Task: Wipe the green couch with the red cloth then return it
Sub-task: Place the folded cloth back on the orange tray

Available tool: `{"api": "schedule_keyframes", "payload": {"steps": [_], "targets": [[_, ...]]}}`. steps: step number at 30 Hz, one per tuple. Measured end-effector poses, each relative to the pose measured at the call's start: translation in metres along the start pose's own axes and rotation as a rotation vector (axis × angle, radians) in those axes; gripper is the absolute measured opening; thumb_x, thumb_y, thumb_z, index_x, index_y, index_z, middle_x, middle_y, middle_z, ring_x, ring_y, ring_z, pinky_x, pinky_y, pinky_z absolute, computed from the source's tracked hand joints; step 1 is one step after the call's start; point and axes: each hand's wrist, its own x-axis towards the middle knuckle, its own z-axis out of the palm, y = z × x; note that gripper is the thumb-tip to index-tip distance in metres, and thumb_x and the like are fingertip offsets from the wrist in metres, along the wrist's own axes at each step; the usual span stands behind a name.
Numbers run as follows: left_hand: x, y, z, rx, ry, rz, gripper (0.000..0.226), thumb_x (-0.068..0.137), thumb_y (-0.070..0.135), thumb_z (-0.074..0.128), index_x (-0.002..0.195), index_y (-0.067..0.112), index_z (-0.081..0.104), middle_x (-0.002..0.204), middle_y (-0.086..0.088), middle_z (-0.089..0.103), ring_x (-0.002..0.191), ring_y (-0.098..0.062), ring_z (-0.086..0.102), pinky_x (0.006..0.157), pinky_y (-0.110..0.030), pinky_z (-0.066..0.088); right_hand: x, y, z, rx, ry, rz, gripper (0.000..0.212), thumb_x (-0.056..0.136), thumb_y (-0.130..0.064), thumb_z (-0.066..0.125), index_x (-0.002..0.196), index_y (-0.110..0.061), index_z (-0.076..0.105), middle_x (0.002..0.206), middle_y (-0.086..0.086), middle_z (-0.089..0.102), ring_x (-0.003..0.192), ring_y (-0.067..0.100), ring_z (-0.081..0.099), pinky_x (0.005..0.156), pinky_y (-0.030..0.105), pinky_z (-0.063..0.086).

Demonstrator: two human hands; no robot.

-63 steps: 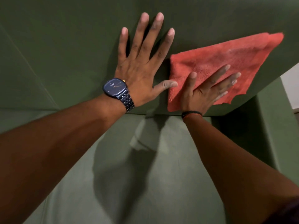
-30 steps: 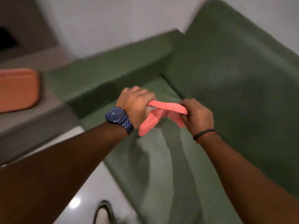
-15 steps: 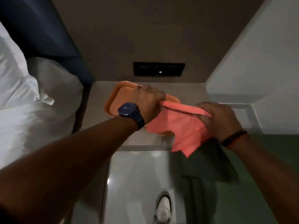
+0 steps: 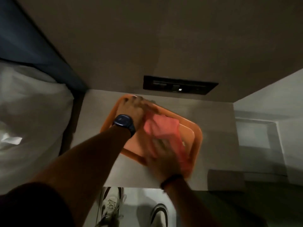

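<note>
Half a second back both hands held the red cloth (image 4: 161, 128) stretched in the air above the near edge of the orange tray (image 4: 197, 136); now the cloth is down inside the tray, bunched and draped from its middle toward the right-hand rim. Both hands have come forward with it.

The left hand (image 4: 131, 110), with a dark blue wristwatch (image 4: 123, 122) on its wrist, lies over the far left part of the tray, its fingers stretched out toward the far rim and touching the cloth's upper left corner. Whether it pinches that corner or only rests on it, I cannot tell. The right hand (image 4: 164, 158) is smeared by motion over the tray's near right edge, fingers loosely spread and laid on or just above the cloth; its grip cannot be made out either. A dark band (image 4: 170, 179) circles that wrist.

The tray sits on a pale grey bedside ledge (image 4: 216, 122), below a black switch panel (image 4: 179, 86) set in the wall. White bedding (image 4: 29, 112) lies off to the left. Two sneakers (image 4: 110, 207) show on the floor beneath the arms. A dark green strip at the lower right may be the couch (image 4: 270, 208), too dim to be sure.
</note>
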Motion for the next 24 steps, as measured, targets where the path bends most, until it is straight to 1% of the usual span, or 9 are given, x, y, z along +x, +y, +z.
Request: {"api": "schedule_keyframes", "payload": {"steps": [2, 4, 6, 8, 10, 11, 14, 18, 24], "targets": [[-0.005, -0.028, 0.025, -0.148, -0.029, -0.324, 0.038, 0.092, 0.023, 0.045, 0.130, 0.019, 0.043, 0.138, -0.016, 0.041, 0.120, -0.035, 0.040, 0.098, -0.048, 0.033, 0.017, -0.019, 0.036, 0.219, -0.311, 0.063, 0.048, 0.093, -0.024, 0.051, 0.137, -0.010, 0.039, 0.121, 0.017, 0.057, 0.109, 0.030, 0.052, 0.095, 0.045, 0.044], [-0.021, -0.046, 0.042, -0.238, 0.002, -0.487, 0.038, 0.089, 0.026, 0.051, 0.124, 0.014, 0.045, 0.129, -0.020, 0.047, 0.111, -0.040, 0.046, 0.092, -0.053, 0.041, 0.024, -0.025, 0.057, 0.352, -0.298, 0.125, 0.039, 0.097, -0.023, 0.049, 0.133, -0.009, 0.043, 0.121, 0.016, 0.057, 0.113, 0.027, 0.050, 0.098, 0.047, 0.041], [-0.040, -0.056, 0.056, -0.224, 0.009, -0.323, 0.044, 0.086, 0.030, 0.058, 0.124, 0.012, 0.046, 0.123, -0.021, 0.052, 0.104, -0.039, 0.051, 0.085, -0.053, 0.046, 0.024, -0.016, 0.066, 0.311, -0.114, 0.143, 0.032, 0.096, -0.018, 0.049, 0.127, -0.007, 0.052, 0.126, 0.018, 0.058, 0.123, 0.031, 0.048, 0.105, 0.052, 0.037], [-0.054, -0.062, 0.068, -0.229, -0.038, -0.034, 0.058, 0.083, 0.035, 0.064, 0.132, 0.011, 0.044, 0.129, -0.021, 0.051, 0.111, -0.038, 0.051, 0.088, -0.051, 0.045, 0.020, 0.001, 0.075, 0.198, -0.001, 0.166, 0.044, 0.094, -0.023, 0.051, 0.135, -0.006, 0.047, 0.140, 0.019, 0.047, 0.136, 0.033, 0.033, 0.113, 0.053, 0.025], [-0.058, -0.063, 0.079, -0.215, -0.142, 0.158, 0.074, 0.078, 0.045, 0.067, 0.139, 0.016, 0.036, 0.143, -0.016, 0.040, 0.126, -0.035, 0.040, 0.099, -0.052, 0.038, 0.014, 0.020, 0.080, 0.083, -0.053, 0.217, 0.061, 0.094, -0.044, 0.039, 0.146, -0.016, 0.028, 0.154, 0.014, 0.025, 0.144, 0.031, 0.011, 0.116, 0.051, 0.012], [-0.058, -0.061, 0.083, -0.227, -0.199, 0.175, 0.084, 0.075, 0.051, 0.069, 0.142, 0.020, 0.030, 0.148, -0.012, 0.034, 0.131, -0.032, 0.034, 0.104, -0.051, 0.034, 0.011, 0.028, 0.084, 0.045, -0.101, 0.247, 0.067, 0.091, -0.053, 0.034, 0.149, -0.024, 0.019, 0.158, 0.012, 0.014, 0.145, 0.029, 0.001, 0.116, 0.052, 0.008], [-0.057, -0.055, 0.100, -0.259, -0.269, 0.106, 0.105, 0.065, 0.064, 0.069, 0.145, 0.028, 0.010, 0.155, -0.005, 0.016, 0.138, -0.028, 0.017, 0.111, -0.050, 0.020, 0.008, 0.049, 0.098, -0.074, -0.168, 0.308, 0.071, 0.089, -0.057, 0.037, 0.149, -0.038, 0.004, 0.160, 0.008, -0.001, 0.144, 0.027, -0.010, 0.115, 0.057, 0.003], [-0.075, -0.049, 0.117, -0.345, -0.191, -0.091, 0.112, 0.063, 0.081, 0.050, 0.145, 0.030, -0.008, 0.156, -0.007, 0.005, 0.140, -0.029, 0.008, 0.111, -0.054, 0.011, 0.013, 0.051, 0.110, -0.119, -0.089, 0.429, 0.069, 0.091, -0.062, 0.027, 0.148, -0.040, -0.004, 0.159, 0.009, -0.006, 0.143, 0.025, -0.014, 0.113, 0.054, -0.007], [-0.099, -0.035, 0.125, -0.342, -0.184, -0.207, 0.114, 0.062, 0.091, 0.032, 0.144, 0.027, -0.015, 0.156, -0.008, -0.001, 0.141, -0.030, 0.001, 0.111, -0.059, 0.007, 0.014, 0.047, 0.116, -0.155, -0.021, 0.557, 0.070, 0.091, -0.063, 0.022, 0.148, -0.035, -0.008, 0.159, 0.010, -0.011, 0.143, 0.028, -0.014, 0.114, 0.058, -0.002]]}}
